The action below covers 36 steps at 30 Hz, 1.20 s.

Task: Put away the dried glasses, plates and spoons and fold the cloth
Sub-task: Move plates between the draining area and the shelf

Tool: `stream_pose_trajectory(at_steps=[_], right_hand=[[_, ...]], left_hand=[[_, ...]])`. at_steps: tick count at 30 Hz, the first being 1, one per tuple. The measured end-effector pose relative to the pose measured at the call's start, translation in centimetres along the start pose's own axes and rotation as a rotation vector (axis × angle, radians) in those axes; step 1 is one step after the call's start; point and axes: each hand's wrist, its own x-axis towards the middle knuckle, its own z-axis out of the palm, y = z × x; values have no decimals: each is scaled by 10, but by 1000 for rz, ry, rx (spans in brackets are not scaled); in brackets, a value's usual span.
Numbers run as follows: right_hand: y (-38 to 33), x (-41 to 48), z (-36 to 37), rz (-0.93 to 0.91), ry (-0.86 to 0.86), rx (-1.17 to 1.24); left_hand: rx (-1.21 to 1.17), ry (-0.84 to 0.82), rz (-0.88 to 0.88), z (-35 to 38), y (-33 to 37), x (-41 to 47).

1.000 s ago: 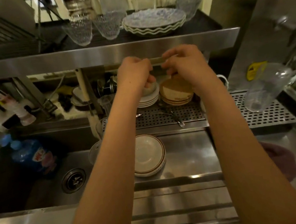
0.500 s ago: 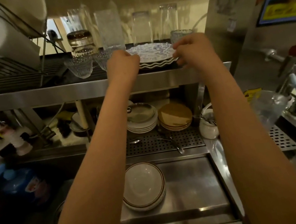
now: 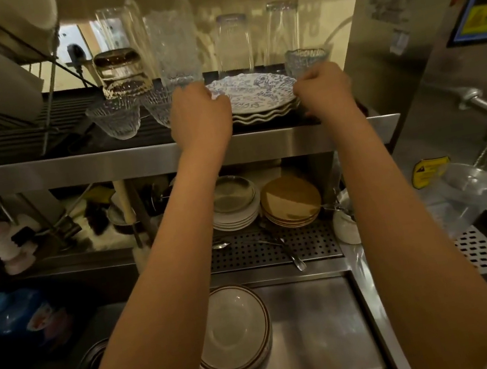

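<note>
A stack of blue-patterned wavy plates [image 3: 253,95] sits on the upper steel shelf [image 3: 136,163]. My left hand [image 3: 199,114] grips the stack's left rim and my right hand [image 3: 321,89] grips its right rim. Behind and beside the stack stand several upturned glasses [image 3: 234,43] and small cut-glass bowls [image 3: 115,117]. Under the shelf are a white plate stack [image 3: 234,206] and a brown plate stack [image 3: 291,202]. Spoons [image 3: 280,244] lie on the perforated drain tray [image 3: 315,241]. Brown-rimmed plates [image 3: 236,329] rest in the steel basin. No cloth shows.
A wire dish rack [image 3: 3,123] fills the shelf's left end. A blue detergent bottle [image 3: 20,315] stands in the dark left sink. A clear plastic jug [image 3: 461,197] and a white cup [image 3: 346,225] sit at the right, by a steel wall panel [image 3: 387,34].
Both hands rose from under the shelf's front edge up to the patterned plate stack and closed on its two rims. The view tilted upward.
</note>
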Motion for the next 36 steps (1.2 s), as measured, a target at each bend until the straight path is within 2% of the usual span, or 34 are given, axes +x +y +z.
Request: stream_pose_trajectory(at_steps=[5, 14, 24, 30, 33, 36], right_hand=[[6, 11, 6, 56, 12, 87], [12, 24, 16, 78, 83, 124], [8, 29, 24, 79, 113, -10], [0, 32, 24, 78, 126, -171], [0, 34, 23, 79, 108, -210], [0, 37, 24, 72, 91, -243]], left_hand=[[147, 7, 74, 8, -3, 3], [162, -10, 128, 19, -16, 3], [132, -8, 156, 22, -18, 3], [154, -25, 145, 22, -18, 5], [203, -25, 143, 23, -14, 7], [320, 55, 132, 21, -5, 12]])
